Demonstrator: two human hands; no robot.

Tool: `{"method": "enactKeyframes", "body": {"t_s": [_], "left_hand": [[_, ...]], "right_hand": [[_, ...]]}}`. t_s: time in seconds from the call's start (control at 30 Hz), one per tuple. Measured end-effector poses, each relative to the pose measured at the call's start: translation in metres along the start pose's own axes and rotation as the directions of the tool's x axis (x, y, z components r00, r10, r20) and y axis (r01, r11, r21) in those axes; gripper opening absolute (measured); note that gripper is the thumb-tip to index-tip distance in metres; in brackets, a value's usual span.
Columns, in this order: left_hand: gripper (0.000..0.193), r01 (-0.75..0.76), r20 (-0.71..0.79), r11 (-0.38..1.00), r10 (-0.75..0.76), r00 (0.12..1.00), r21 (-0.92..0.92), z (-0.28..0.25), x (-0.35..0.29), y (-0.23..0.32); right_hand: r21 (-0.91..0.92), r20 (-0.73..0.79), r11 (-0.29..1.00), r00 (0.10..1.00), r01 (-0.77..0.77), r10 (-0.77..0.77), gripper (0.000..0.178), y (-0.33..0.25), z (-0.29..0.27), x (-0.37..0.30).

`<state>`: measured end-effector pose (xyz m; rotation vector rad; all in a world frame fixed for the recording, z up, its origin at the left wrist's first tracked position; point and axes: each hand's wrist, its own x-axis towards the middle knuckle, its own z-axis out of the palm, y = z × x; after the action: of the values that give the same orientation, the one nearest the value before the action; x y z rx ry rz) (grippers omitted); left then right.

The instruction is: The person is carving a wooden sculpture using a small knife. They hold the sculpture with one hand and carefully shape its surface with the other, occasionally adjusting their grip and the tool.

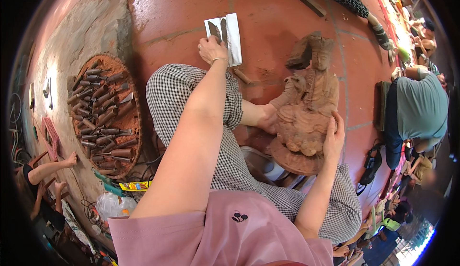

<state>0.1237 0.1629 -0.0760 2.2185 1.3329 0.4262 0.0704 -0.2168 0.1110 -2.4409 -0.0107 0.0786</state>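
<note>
Stretched out ahead, my left hand [212, 49] has its fingers closed on a dark flat blade [214, 29], above a white flat slab or folded sheet [234, 36]. A second dark strip [223, 29] lies beside the blade on the white surface. To the right, a carved wooden statue [314, 98] of a seated figure with a tall headdress stands upright on a round base. My right hand [334, 136] clasps its lower right side. My bare foot [268, 119] is against the statue's left side.
A round woven tray [137, 122] at the left holds several wooden-handled carving tools on reddish shavings. A short wooden stick [242, 76] lies on the tiled floor. A clear plastic bag [115, 204] and cables are at lower left. Other people sit at both sides.
</note>
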Motion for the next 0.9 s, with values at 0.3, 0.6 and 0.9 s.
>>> {"method": "enactKeyframes", "body": {"t_s": [0.3, 0.6, 0.9], "left_hand": [[0.029, -0.007, 0.296, 0.96, -0.079, 0.952, 0.279, 0.004, -0.002, 0.006], [0.028, 0.705, 0.723, 0.496, -0.2, 0.662, -0.508, 0.019, 0.002, 0.003], [0.018, 0.78, 0.742, 0.234, 0.546, 0.389, -0.581, -0.073, -0.079, 0.119]], "right_hand": [[0.004, -0.023, 1.0, 1.0, 0.009, -0.009, 0.041, 0.008, 0.0, 0.002], [-0.054, -0.015, 0.998, 1.0, -0.017, 0.017, 0.043, 0.0, 0.006, 0.002], [0.278, -0.096, 0.96, 0.993, -0.034, 0.063, 0.036, 0.012, -0.009, 0.005]]}}
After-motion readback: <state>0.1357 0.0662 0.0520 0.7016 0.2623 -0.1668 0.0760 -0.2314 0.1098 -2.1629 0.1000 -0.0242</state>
